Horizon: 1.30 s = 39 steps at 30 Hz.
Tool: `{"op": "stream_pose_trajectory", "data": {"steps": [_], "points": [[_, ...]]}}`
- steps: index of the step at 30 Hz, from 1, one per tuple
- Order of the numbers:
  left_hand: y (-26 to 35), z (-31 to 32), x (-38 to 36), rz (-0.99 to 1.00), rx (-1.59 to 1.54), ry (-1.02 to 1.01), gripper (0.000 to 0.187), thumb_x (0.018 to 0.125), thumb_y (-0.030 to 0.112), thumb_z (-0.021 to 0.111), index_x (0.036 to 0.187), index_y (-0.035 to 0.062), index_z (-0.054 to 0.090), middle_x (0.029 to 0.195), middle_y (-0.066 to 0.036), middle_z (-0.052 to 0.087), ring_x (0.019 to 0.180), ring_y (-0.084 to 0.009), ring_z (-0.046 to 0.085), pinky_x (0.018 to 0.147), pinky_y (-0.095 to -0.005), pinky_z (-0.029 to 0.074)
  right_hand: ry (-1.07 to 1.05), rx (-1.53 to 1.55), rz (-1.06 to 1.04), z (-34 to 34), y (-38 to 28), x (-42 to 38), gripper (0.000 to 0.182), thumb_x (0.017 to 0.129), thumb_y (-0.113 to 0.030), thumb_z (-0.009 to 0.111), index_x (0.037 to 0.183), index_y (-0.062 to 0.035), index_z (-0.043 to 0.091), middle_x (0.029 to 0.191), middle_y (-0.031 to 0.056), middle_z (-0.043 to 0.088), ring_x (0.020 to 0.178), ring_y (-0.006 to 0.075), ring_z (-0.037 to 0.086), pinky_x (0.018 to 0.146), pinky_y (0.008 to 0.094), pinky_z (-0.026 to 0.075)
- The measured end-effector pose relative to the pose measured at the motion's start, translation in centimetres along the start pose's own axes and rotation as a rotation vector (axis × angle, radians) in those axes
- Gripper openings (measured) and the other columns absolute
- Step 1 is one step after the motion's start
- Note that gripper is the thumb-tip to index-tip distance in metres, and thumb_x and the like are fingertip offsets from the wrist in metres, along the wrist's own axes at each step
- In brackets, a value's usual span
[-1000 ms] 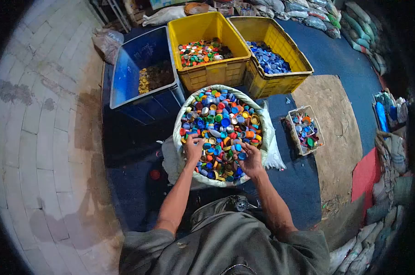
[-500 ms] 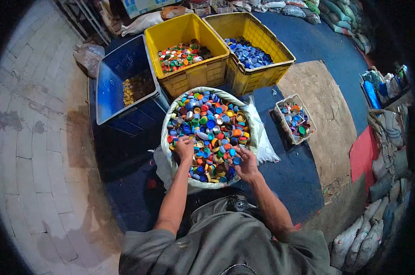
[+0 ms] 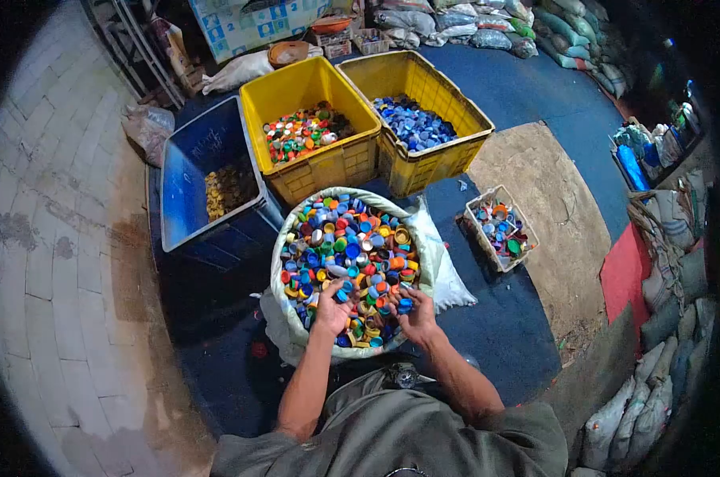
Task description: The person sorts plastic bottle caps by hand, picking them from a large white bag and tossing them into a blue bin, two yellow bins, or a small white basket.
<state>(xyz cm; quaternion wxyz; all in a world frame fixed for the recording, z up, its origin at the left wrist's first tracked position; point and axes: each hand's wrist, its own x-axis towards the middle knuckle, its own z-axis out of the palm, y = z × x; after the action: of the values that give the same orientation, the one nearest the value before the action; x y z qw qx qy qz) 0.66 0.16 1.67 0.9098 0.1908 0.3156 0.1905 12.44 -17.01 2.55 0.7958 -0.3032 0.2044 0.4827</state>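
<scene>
A round sack-lined tub (image 3: 278,274) brims with mixed coloured bottle caps (image 3: 328,230). Over its near half, my left hand (image 3: 330,312) is cupped palm up around blue bottle caps (image 3: 345,291). Facing it on the right, my right hand (image 3: 418,322) curls its fingers round more blue caps (image 3: 405,305). Both hands are close above the pile, a short gap apart.
Behind the tub stand a blue bin (image 3: 177,199) with yellowish caps, a yellow bin (image 3: 316,171) with red, green and white caps, and another yellow bin (image 3: 443,163) with blue caps. A small crate (image 3: 487,258) of caps lies to the right. Filled sacks (image 3: 626,413) line the right side.
My hands have drawn closer together over the tub, and blue caps now show in both. The view has tilted, so the tub and bins sit lower.
</scene>
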Motion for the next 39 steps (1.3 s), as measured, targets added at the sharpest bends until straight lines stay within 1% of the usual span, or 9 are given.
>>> {"op": "stream_pose_trajectory", "data": {"steps": [3,7,11,13,16,21,26,31,39], "points": [[-0.8,2.1,1.6,-0.051,-0.091,-0.028,0.024,0.091,0.016,0.049,0.100,-0.0044,0.056,0.095,-0.016,0.061,0.087,-0.0253,0.060,0.077,-0.0361,0.052,0.140,0.095,-0.013,1.2,-1.4,0.0,0.019,0.085,-0.021,0.048,0.086,-0.0022,0.053,0.084,0.0095,0.057,0.082,0.0237,0.058,0.071,0.0333,0.051],[-0.9,7.7,8.5,-0.132,-0.259,-0.126,0.026,0.089,0.021,0.050,0.095,-0.0038,0.055,0.094,-0.017,0.058,0.089,-0.0282,0.058,0.085,-0.0414,0.050,-0.104,0.148,-0.112,0.9,-6.4,5.2,0.026,0.082,-0.023,0.050,0.091,0.0022,0.050,0.088,0.0138,0.054,0.082,0.0273,0.056,0.072,0.0355,0.050],[4.1,20.0,20.4,-0.240,-0.231,-0.544,0.055,0.083,0.048,0.059,0.103,-0.0029,0.050,0.095,-0.017,0.056,0.088,-0.0307,0.055,0.086,-0.0457,0.047,-0.350,0.111,-0.395,15.1,-17.6,7.6,0.044,0.083,-0.034,0.050,0.104,0.0046,0.048,0.099,0.0228,0.052,0.086,0.0318,0.052,0.077,0.0447,0.045],[6.6,28.1,18.9,-0.014,-0.085,-0.235,0.090,0.077,0.061,0.058,0.128,-0.0088,0.033,0.127,-0.027,0.043,0.119,-0.0388,0.042,0.104,-0.0500,0.032,-0.216,0.204,-0.512,20.0,-20.7,7.5,0.061,0.082,-0.035,0.051,0.122,0.0076,0.034,0.122,0.0290,0.039,0.108,0.0387,0.043,0.094,0.0497,0.035],[9.5,29.6,17.4,-0.052,0.034,-0.347,0.126,0.071,0.072,0.054,0.139,-0.0085,-0.016,0.147,-0.029,-0.019,0.139,-0.0391,-0.016,0.111,-0.0477,-0.009,-0.162,0.274,-0.515,21.4,-22.7,6.8,0.088,0.080,-0.037,0.053,0.143,0.0053,0.008,0.148,0.0289,0.009,0.138,0.0454,0.004,0.112,0.0541,0.002],[10.0,18.7,16.9,0.044,0.122,-0.123,0.102,0.081,0.059,0.055,0.142,-0.0091,0.010,0.148,-0.028,0.016,0.138,-0.0381,0.017,0.113,-0.0467,0.013,0.099,0.078,-0.578,9.9,-18.6,7.6,0.076,0.083,-0.027,0.056,0.143,-0.0018,0.017,0.149,0.0266,0.012,0.138,0.0415,0.016,0.110,0.0527,0.018],[7.5,7.0,10.3,0.194,0.059,0.043,0.041,0.089,0.032,0.058,0.116,0.0032,0.048,0.104,-0.010,0.056,0.090,-0.0220,0.056,0.082,-0.0372,0.051,0.300,-0.223,-0.522,-2.8,-11.1,5.7,0.053,0.085,-0.030,0.055,0.130,-0.0069,0.041,0.129,0.0150,0.048,0.117,0.0291,0.048,0.096,0.0442,0.039],[3.7,0.6,4.0,0.419,0.458,0.381,0.019,0.088,0.019,0.060,0.104,0.0091,0.058,0.085,0.001,0.061,0.071,-0.0080,0.051,0.060,-0.0242,0.040,0.432,-0.681,-0.566,-5.0,-6.2,2.3,0.048,0.084,-0.031,0.061,0.123,-0.0059,0.049,0.119,0.0095,0.055,0.107,0.0220,0.053,0.088,0.0396,0.042],[-0.1,-2.5,-0.5,0.508,0.802,0.414,0.033,0.081,0.012,0.067,0.108,0.0001,0.052,0.096,-0.009,0.063,0.087,-0.0139,0.058,0.077,-0.0273,0.046,0.412,-1.123,-0.825,-3.9,-3.5,0.1,0.041,0.083,-0.015,0.062,0.119,-0.0004,0.050,0.111,0.0139,0.059,0.104,0.0230,0.056,0.092,0.0331,0.043]]}}
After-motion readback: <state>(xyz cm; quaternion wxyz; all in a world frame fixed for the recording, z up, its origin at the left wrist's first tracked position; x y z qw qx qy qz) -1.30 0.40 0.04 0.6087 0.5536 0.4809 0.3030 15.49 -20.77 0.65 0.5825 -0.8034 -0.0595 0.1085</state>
